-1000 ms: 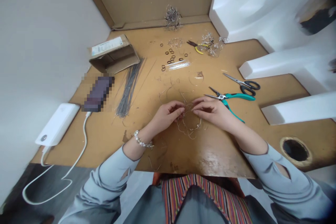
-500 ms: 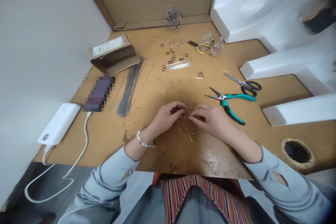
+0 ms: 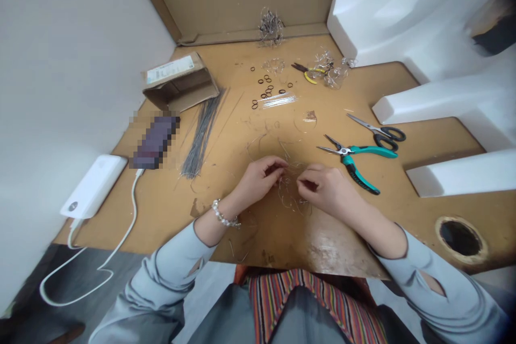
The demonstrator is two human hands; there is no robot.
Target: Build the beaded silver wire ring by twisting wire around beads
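Observation:
A loose tangle of thin silver wire (image 3: pixel 288 196) lies on the brown board (image 3: pixel 250 209) just in front of me. My left hand (image 3: pixel 260 174) pinches one side of it, fingers curled together. Facing it a few centimetres away, my right hand (image 3: pixel 324 189) pinches the other side of the same wire. A beaded bracelet (image 3: pixel 223 216) circles my left wrist. Teal-handled pliers (image 3: pixel 357 156) lie just right of my right hand.
Black-handled scissors (image 3: pixel 379 129) lie beyond the pliers. A bundle of straight grey wires (image 3: pixel 201 131), small black rings (image 3: pixel 266 88), yellow-handled pliers (image 3: pixel 308 71) and wire scraps sit farther back. A cardboard box (image 3: pixel 177 80), phone and white power bank (image 3: pixel 93 185) are left; white foam blocks (image 3: pixel 435 54) right.
Both hands have drawn slightly toward me and down with the wire. The right hand has pulled away from the teal pliers, leaving their handles fully visible.

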